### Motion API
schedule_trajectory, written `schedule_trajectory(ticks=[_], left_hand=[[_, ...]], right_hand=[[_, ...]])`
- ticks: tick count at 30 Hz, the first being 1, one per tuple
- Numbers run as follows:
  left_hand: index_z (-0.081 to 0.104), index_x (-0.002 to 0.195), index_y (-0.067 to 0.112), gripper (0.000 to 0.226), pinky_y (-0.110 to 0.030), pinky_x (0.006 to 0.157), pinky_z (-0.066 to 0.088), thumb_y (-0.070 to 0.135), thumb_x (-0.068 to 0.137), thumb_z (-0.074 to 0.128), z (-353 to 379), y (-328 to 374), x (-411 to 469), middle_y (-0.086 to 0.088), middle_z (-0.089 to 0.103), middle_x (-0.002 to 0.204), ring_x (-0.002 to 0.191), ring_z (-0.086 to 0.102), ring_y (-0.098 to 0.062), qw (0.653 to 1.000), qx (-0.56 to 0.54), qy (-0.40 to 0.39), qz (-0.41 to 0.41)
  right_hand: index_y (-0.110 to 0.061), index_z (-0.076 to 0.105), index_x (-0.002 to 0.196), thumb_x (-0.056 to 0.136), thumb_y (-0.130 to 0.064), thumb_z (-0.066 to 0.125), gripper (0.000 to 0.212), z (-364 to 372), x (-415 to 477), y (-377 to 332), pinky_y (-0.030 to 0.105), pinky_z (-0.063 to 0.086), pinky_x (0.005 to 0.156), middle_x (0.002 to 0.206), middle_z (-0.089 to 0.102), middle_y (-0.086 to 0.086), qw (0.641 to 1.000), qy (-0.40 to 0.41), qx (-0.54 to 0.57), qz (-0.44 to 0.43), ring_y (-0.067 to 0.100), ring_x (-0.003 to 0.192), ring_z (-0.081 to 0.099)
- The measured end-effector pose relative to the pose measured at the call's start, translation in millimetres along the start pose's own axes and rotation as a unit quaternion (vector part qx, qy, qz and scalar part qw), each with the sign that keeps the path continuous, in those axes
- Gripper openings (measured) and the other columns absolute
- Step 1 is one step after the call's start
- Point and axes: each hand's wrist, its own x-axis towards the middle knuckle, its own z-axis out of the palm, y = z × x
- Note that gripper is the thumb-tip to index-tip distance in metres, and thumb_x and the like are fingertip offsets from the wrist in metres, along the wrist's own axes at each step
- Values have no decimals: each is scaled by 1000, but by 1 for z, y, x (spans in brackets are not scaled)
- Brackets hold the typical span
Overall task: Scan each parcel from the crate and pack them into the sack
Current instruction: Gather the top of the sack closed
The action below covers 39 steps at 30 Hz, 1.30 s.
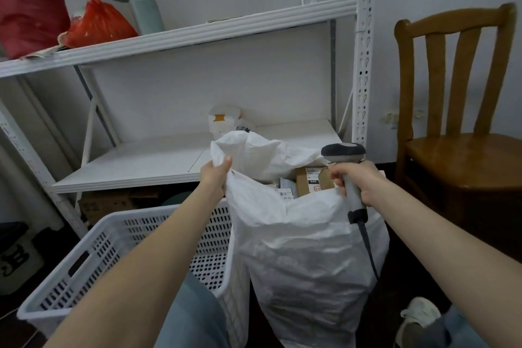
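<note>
**Packing seemingly near its end**

Near left, white crate [118, 243], no parcel in the part that shows. Just right of it, sack [305, 248] standing full, with brown carton [312, 181] and labelled parcels [285, 192] in its mouth. Left grip [214, 178] pinched on the sack's left rim. Right grip [356, 181] clamped round the barcode scanner [343, 151] handle at the right rim.

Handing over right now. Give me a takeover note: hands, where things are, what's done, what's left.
Left hand grips the sack by its rim, holding the mouth open. Right hand grips the scanner by its handle at the rim's other side.
The sack stands beside the crate; a brown labelled parcel and others lie inside it.
Done: parcels packed.
Left: no parcel shows in the crate, but the left arm hides part of it. Check there, then finish.
</note>
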Motion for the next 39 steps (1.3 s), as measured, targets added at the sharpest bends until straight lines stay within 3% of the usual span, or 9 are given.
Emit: schedule_trajectory(ticks=[6, 10, 14, 21, 25, 29, 34, 37, 39], left_hand=[[47, 136, 6, 46, -42, 87, 53, 19, 94, 60, 6, 4, -2, -10, 62, 110, 99, 62, -28, 998, -23, -15, 49], [20, 151, 17, 87, -48, 105, 42, 35, 84, 72, 5, -5, -21, -8, 35, 151, 131, 44, -30, 983, 116, -72, 122], [-3, 153, 31, 118, -47, 116, 27, 46, 72, 80, 0, -16, -55, -1, 12, 161, 146, 19, -22, 933, 231, -204, 185], [16, 153, 12, 83, -44, 98, 48, 12, 87, 68, 34, -3, -73, -9, 25, 157, 130, 45, -27, 965, 91, -237, 69], [26, 150, 8, 75, -45, 108, 40, 14, 88, 68, 44, 33, -40, -14, 27, 155, 135, 41, -29, 970, 87, -191, 119], [24, 151, 29, 93, -45, 114, 28, 42, 76, 77, 40, 4, -60, 2, 9, 160, 145, 18, -20, 897, 278, -242, 245], [35, 146, 34, 104, -39, 117, 6, 57, 57, 83, 33, -43, -71, -2, -11, 160, 147, -2, -18, 668, 525, -338, 405], [60, 126, 31, 83, -51, 118, 10, 71, 54, 75, 35, -43, -72, -6, 3, 160, 146, 6, -20, 638, 560, -344, 402], [50, 135, 36, 98, -54, 118, 9, 82, 49, 61, 38, -44, -77, -5, 2, 160, 146, 6, -21, 611, 575, -358, 409]], right_hand=[[-3, 65, 95, 82, -6, 72, 15, 7, -5, 18, 22, 42, 45, 69, 63, 7, 999, -2, -41, -10, 13, 55, 57], [-5, 63, 89, 82, -4, 73, 12, 6, -12, 31, 27, 43, 54, 74, 64, 10, 999, -1, -45, -30, 16, 58, 59], [-3, 62, 98, 83, -4, 72, 18, 4, -12, 36, 28, 47, 56, 81, 66, 11, 999, 10, -24, -31, 18, 61, 61], [1, 60, 112, 80, -3, 74, 35, 9, -13, 41, 29, 47, 52, 94, 65, 19, 999, -2, -8, -34, 21, 66, 58], [-2, 63, 108, 80, -5, 75, 30, 0, -8, 37, 33, 49, 59, 88, 66, 11, 999, 17, -6, -42, 18, 67, 55], [-11, 59, 110, 83, -10, 73, 31, -5, -1, 38, 32, 51, 65, 89, 62, 1, 998, 33, -16, -51, 13, 76, 57], [-3, 65, 117, 80, -12, 76, 40, -1, 7, 47, 22, 47, 65, 110, 69, 9, 998, 50, -15, -45, 11, 81, 60], [-4, 65, 117, 79, -13, 78, 41, -3, 7, 47, 22, 47, 67, 112, 69, 7, 998, 45, -11, -47, 14, 86, 61], [-6, 64, 116, 79, -13, 78, 40, -7, 7, 46, 23, 46, 66, 108, 67, 4, 997, 50, -11, -51, 12, 84, 60]])
